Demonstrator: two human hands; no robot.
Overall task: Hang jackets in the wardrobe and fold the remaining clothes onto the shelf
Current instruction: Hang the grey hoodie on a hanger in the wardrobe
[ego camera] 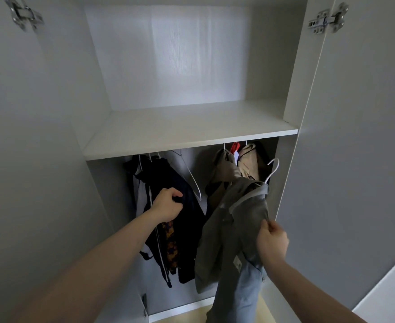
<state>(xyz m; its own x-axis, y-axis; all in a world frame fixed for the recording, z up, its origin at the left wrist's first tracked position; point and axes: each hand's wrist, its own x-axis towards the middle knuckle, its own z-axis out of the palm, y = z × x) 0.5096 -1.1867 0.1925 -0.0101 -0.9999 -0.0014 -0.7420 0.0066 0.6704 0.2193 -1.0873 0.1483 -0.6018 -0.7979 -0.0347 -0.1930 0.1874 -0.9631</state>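
I'm looking into the open wardrobe [292, 66], doors swung wide on both sides. My right hand [272, 240] has a pinch grip on the edge of a grey jacket [233, 229], which sits on a white wire hanger [272, 170]; the hook pokes up free, just below the shelf [187, 129] and near the right wall, not on any rail I can see. A light blue garment [238, 292] hangs down under the jacket, by my right wrist. My left hand [167, 203] is over on the dark jackets [180, 194] at the left of the hanging space, fingers curled into the navy fabric. An empty hanger [193, 180] hangs between them and the beige coats [236, 166] at the right. The shelf above shows bare white board.
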